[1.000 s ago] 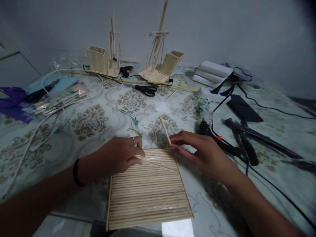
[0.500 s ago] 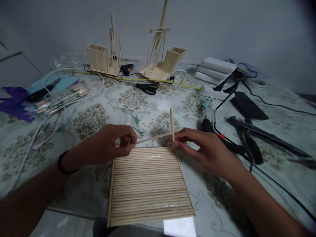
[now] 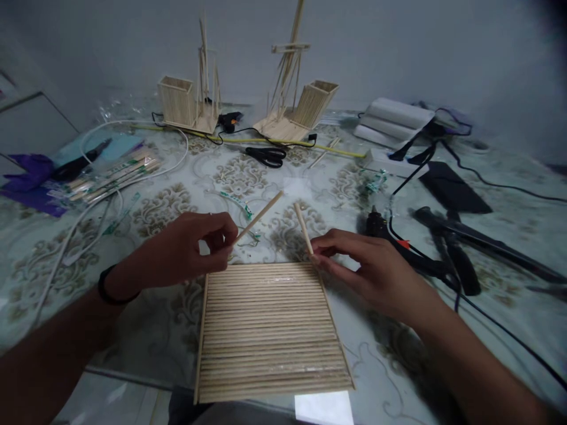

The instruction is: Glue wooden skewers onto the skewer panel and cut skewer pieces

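A flat panel of wooden sticks (image 3: 270, 330) lies at the table's front edge, with a stick along its left and right sides. Above its far left corner, my left hand (image 3: 201, 242) pinches a thin stick (image 3: 261, 216) that slants up to the right. At the far right corner, my right hand (image 3: 358, 260) holds the lower end of another stick (image 3: 303, 227), which leans a little left. The two sticks are apart. My right fingertips hide how that stick meets the panel.
Two stick models (image 3: 177, 103) (image 3: 310, 109) stand at the back. Black scissors (image 3: 266, 156) lie mid-table. A glue gun (image 3: 398, 248) with its cable and black tools (image 3: 487, 242) are at right. Packaged sticks (image 3: 115, 174) and a white cable lie left.
My left hand has moved slightly left, and its stick has swung away from the right-hand stick to point upward. The right-hand stick now leans further left.
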The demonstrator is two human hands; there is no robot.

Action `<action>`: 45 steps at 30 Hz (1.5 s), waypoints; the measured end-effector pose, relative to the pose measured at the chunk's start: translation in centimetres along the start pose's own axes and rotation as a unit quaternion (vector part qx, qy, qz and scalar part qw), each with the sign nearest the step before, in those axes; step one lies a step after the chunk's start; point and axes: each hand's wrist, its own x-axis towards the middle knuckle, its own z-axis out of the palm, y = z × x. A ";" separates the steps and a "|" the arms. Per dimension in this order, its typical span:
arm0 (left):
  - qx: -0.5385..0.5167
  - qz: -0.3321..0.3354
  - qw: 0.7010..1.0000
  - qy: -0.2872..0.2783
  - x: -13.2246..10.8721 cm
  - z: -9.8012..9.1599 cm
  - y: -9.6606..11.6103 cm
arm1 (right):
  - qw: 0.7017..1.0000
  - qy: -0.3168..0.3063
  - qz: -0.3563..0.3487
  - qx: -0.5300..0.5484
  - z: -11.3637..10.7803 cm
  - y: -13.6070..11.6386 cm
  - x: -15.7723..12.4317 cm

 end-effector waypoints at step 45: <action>0.022 0.033 0.999 0.036 0.0 1.0 1.0 | 1.000 0.004 0.012 0.005 -0.1 -0.9 0.4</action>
